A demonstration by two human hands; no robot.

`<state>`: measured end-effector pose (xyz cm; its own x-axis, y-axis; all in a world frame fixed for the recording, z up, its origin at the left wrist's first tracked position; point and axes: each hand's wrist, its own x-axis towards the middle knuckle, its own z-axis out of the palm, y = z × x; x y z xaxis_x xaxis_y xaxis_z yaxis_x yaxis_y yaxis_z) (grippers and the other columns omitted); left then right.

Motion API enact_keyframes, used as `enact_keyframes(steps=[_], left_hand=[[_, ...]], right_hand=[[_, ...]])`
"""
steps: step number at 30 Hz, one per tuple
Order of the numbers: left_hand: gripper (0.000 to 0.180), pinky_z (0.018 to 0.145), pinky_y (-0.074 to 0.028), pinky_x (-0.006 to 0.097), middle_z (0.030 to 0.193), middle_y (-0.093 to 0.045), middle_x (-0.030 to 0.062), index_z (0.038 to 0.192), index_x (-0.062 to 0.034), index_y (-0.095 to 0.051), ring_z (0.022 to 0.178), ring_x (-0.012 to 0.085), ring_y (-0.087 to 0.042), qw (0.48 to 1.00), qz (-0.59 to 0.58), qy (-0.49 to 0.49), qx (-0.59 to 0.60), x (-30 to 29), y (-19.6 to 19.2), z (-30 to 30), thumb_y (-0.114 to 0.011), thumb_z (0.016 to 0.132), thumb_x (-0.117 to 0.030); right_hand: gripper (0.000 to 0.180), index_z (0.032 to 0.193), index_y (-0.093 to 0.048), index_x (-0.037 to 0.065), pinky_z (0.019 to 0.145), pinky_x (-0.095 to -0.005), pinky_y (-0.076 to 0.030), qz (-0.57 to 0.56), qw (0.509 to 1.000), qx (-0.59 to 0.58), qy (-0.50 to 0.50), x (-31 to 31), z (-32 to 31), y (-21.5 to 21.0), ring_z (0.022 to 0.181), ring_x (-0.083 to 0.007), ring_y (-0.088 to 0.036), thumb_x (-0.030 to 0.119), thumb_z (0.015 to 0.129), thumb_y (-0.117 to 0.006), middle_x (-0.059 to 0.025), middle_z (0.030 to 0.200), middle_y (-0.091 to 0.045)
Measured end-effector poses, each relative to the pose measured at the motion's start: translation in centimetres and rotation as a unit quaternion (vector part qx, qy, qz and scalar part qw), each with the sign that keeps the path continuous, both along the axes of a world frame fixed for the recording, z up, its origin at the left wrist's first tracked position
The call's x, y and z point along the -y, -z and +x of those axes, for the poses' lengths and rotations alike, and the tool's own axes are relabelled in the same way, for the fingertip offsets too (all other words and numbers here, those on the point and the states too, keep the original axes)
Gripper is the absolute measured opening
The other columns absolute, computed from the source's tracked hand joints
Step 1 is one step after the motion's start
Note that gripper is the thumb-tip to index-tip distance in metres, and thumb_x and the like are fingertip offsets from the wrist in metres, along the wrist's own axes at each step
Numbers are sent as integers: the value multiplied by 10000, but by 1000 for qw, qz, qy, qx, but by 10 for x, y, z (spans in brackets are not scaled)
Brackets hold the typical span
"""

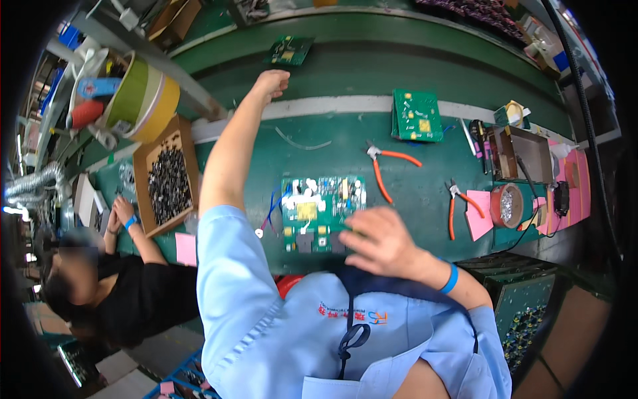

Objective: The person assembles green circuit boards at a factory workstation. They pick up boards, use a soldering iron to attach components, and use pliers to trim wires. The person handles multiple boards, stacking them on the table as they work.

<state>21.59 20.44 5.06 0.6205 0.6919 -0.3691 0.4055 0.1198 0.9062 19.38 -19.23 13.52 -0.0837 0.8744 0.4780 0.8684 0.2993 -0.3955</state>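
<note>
My left hand reaches far forward to the green belt, its fingers curled in with nothing visible in them. Just beyond it lies a green circuit board, which looks apart from the fingers. A larger populated circuit board rests on the bench before me, with white, black and yellow parts and blue and red wires at its left edge. Over this board's lower right part, my right hand is spread open and hides that corner. Whether its fingertips touch the board I cannot tell.
Stacked green boards stand right of centre. Orange-handled pliers and orange-handled cutters lie nearer, beside a tape roll and a metal tray. At left are a carton of black components and a co-worker.
</note>
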Motion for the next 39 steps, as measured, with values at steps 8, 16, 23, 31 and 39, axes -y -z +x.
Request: enact_keyframes(steps=[8,16,23,31,39], left_hand=[[217,662,-420,380,867,-518,121,922,-42,-509,794,239,-514,982,-39,-186,-16,-42,77,86,-515,750,-176],[273,683,-441,384,1026,-455,162,1031,32,-418,892,284,-519,914,-256,-263,174,-50,102,128,-481,797,-94],[313,666,-431,425,980,-460,155,1041,-9,-404,742,273,-519,909,-284,-276,131,-59,114,140,-508,751,-66],[228,743,-469,425,998,-464,184,987,83,-392,942,301,-498,927,-264,-157,216,-50,47,50,-427,772,17],[278,717,-495,371,936,-489,161,999,29,-380,901,297,-519,895,-388,-80,207,31,51,-24,-469,736,52]], right_hand=[[467,1015,-488,55,789,-324,-379,-44,997,-20,-56,-9,1,18,898,-200,-482,293,629,-602,-90,949,-490],[350,1065,-473,96,790,-285,-391,-27,997,-27,-63,-12,8,24,917,-159,-486,75,716,-466,-54,966,-498],[374,1089,-447,84,805,-301,-389,-43,996,-19,-76,-7,5,23,930,-180,-482,53,717,-445,-75,979,-488],[378,948,-515,28,769,-376,-393,71,987,-110,95,14,30,29,887,-272,-494,204,632,-625,-155,927,-508],[791,1187,-353,76,912,-473,-201,-232,884,12,404,-12,91,123,1123,-347,-267,459,565,-656,-232,1186,-307]])
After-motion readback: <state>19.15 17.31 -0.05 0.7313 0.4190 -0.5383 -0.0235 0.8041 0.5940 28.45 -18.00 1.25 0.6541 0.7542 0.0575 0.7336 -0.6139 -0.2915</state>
